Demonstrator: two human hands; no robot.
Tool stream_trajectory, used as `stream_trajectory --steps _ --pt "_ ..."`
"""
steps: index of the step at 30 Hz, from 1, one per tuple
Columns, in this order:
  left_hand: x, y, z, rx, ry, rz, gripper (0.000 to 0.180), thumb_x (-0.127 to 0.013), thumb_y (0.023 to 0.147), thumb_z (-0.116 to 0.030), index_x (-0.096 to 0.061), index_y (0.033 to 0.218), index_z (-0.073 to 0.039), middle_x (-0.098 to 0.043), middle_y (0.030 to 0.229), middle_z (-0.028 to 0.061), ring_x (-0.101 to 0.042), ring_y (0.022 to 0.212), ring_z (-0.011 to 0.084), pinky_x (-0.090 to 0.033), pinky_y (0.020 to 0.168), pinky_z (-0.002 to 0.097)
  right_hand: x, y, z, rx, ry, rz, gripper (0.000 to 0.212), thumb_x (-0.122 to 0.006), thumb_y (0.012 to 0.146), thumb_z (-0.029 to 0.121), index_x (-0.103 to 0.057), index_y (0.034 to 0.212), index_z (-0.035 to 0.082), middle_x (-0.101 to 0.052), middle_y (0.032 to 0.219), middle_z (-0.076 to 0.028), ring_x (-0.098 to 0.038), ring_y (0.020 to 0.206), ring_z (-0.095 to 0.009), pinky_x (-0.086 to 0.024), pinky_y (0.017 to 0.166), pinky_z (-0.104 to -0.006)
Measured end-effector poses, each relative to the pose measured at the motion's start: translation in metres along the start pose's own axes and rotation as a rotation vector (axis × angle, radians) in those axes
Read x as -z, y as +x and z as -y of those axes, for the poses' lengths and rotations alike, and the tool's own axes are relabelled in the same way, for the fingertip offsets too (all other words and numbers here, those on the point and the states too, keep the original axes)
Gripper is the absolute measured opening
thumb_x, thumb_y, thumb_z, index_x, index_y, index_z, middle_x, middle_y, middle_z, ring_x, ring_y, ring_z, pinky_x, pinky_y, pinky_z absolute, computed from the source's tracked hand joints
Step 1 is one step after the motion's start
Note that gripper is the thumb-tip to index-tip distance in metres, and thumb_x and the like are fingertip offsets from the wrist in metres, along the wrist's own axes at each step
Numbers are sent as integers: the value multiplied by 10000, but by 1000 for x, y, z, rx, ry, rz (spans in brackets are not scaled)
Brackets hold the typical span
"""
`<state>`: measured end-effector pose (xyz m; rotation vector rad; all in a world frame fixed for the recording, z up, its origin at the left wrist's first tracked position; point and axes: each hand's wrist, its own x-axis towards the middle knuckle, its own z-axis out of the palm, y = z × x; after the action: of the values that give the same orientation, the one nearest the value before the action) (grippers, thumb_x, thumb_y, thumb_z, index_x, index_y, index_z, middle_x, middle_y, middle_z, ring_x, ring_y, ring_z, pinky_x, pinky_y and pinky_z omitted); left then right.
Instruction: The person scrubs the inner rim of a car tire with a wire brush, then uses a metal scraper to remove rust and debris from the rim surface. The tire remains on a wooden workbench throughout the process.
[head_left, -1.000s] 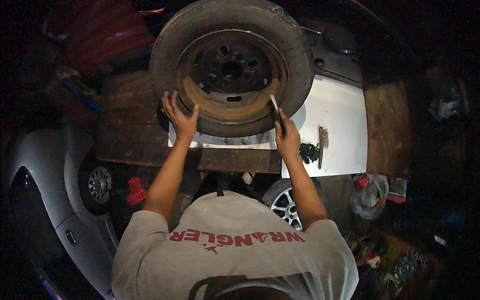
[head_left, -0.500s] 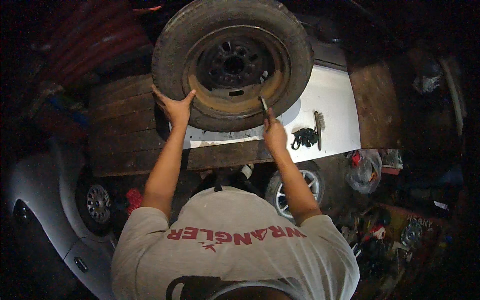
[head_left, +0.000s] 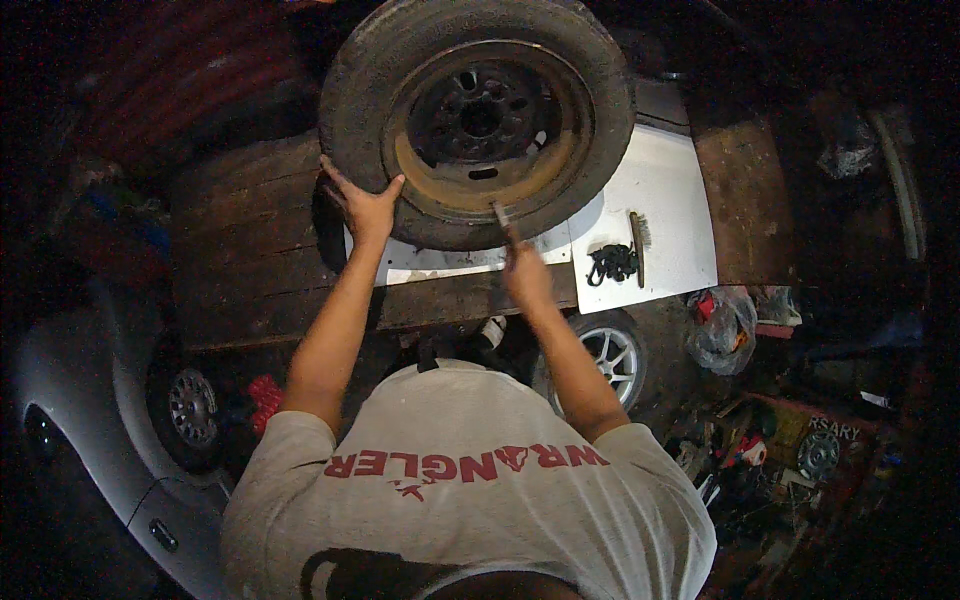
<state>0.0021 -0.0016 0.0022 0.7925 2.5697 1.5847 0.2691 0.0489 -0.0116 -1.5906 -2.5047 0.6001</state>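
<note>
Wheel (head_left: pixel 480 143) and dark tyre sit at the upper middle of the frame, over a wooden bench (head_left: pixel 245 235) partly covered in white sheeting (head_left: pixel 670 190). I see the left hand (head_left: pixel 367 210) spread wide against the tyre's lower-left side, thumb well apart from the fingers. The right hand (head_left: pixel 528 277) is closed around a slim tool (head_left: pixel 503 215), its pale tip at the rim's lower edge. Right of centre lie a brush (head_left: pixel 640 250) and a black tangle (head_left: pixel 610 265).
</note>
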Motion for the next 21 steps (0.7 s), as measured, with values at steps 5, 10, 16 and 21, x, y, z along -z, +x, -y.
stream_trajectory --steps 5,10,16,21 --pt "-1 5 10 -58 -133 8 1330 -894 610 -377 18 1526 -65 -171 1530 312 -208 1414 453 -211 1166 477 18 16 -7 -25 63 -93 505 -453 937 134 -393 1437 102 -634 966 -262 -640 830 -441 -526 711 -530" --pt "0 12 13 -34 -87 -32 1348 -903 591 -373 17 1526 -63 -227 1512 318 -276 1394 438 -253 1147 469 -17 0 21 -3 77 29 435 -489 942 166 -472 1357 37 -643 926 -272 -628 883 -456 -506 755 -529" --pt "7 10 -3 31 -97 43 1316 -896 604 -306 14 1534 -113 -251 1513 302 -309 1381 434 -289 1126 465 1 9 0 -86 114 -40 404 -500 936 162 -484 1334 91 -634 948 -276 -626 868 -457 -498 740 -540" --pt "6 9 2 8 -73 21 1294 -886 616 -272 12 1535 -117 -254 1514 296 -312 1379 434 -292 1126 460 -29 8 11 -57 214 2 413 -504 956 183 -524 1348 59 -640 964 -316 -625 911 -471 -503 765 -496"
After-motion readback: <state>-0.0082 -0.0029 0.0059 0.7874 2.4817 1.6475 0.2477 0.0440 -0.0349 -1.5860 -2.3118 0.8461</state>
